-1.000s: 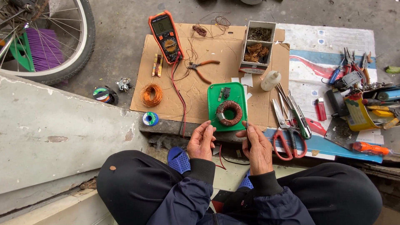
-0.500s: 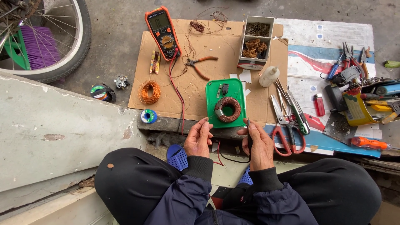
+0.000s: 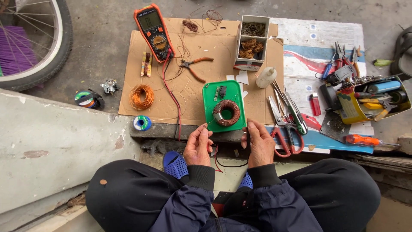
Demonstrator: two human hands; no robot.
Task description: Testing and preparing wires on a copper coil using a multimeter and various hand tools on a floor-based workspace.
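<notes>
A green tray lies on the cardboard sheet and holds a copper-wound ring coil and a small dark part. My left hand sits at the tray's near left corner, fingers pinched, with a red test probe in it. A red lead runs back to the orange multimeter. My right hand curls at the near right corner of the tray, gripping what looks like a black probe. The black lead loops below and between the hands.
Pliers, a copper wire coil, a solder spool and a box of wire scraps lie around. Scissors, a lighter and a tool-filled box are on the right. A bicycle wheel stands far left.
Both hands stay at the tray's near edge with only slight finger shifts. The view has drifted a little.
</notes>
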